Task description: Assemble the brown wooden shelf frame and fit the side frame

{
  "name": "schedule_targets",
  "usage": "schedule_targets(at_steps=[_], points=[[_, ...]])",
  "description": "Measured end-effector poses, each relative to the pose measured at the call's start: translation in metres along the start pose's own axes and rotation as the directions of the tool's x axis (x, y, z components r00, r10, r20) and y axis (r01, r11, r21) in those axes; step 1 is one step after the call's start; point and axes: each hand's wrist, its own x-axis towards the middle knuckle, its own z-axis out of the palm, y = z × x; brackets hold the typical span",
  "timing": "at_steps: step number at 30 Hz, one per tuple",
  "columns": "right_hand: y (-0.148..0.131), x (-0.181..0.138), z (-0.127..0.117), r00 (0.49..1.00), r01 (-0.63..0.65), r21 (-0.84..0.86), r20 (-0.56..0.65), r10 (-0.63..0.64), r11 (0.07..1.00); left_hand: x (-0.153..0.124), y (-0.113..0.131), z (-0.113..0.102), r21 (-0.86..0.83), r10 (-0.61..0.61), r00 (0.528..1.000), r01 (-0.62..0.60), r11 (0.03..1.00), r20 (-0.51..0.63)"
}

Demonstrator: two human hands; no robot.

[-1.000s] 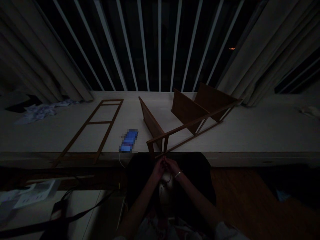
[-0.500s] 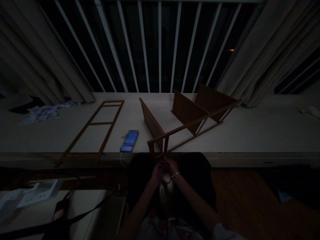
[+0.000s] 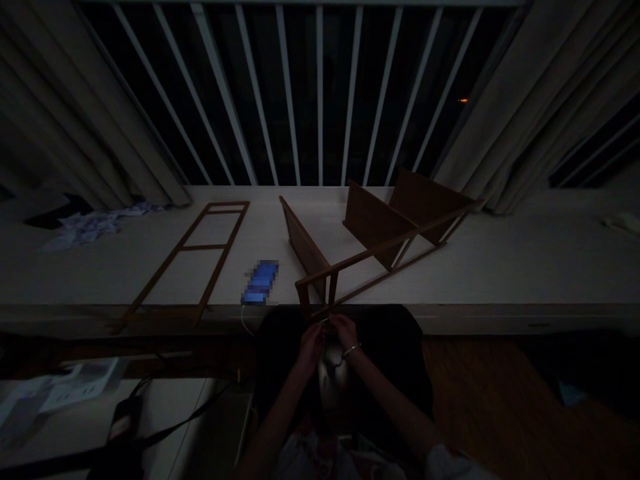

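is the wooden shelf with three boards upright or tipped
Tipped: the wooden shelf lies on its side on the white sill, its long rails running along the surface rather than rising from it.

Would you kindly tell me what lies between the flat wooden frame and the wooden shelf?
In the head view, a phone lies between the wooden frame and the wooden shelf, near the white ledge's front edge.

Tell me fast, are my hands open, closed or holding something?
Left hand: closed, fingertips pinching a thin pale piece, too dark to identify.
Right hand: fingers curled beside that piece; whether it grips cannot be told.
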Motion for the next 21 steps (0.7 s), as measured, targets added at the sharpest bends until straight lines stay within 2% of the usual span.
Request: schedule_targets(at_steps=[6,13,17,21], points=[[0.009,0.005,-0.002,0.999,-0.002,-0.013,-0.038,0.002,1.0,0.009,-0.004,-0.006,0.005,-0.054,0.997,0.054,0.999,-0.055],[0.015,0.006,-0.001,1.0,-0.003,-0.027,-0.016,0.003,1.0,0.022,-0.002,-0.007,-0.121,-0.239,0.969,0.231,0.965,-0.057],[0.013,0.006,-0.002,1.0,0.016,-0.039,0.021,-0.015,0.999,0.022,0.0,-0.003,-0.121,-0.298,0.954,0.294,0.948,-0.023],[0.012,0.005,-0.006,0.993,0.048,-0.064,0.109,-0.041,0.997,0.019,0.0,0.004,-0.099,-0.336,0.942,0.335,0.937,0.006]])
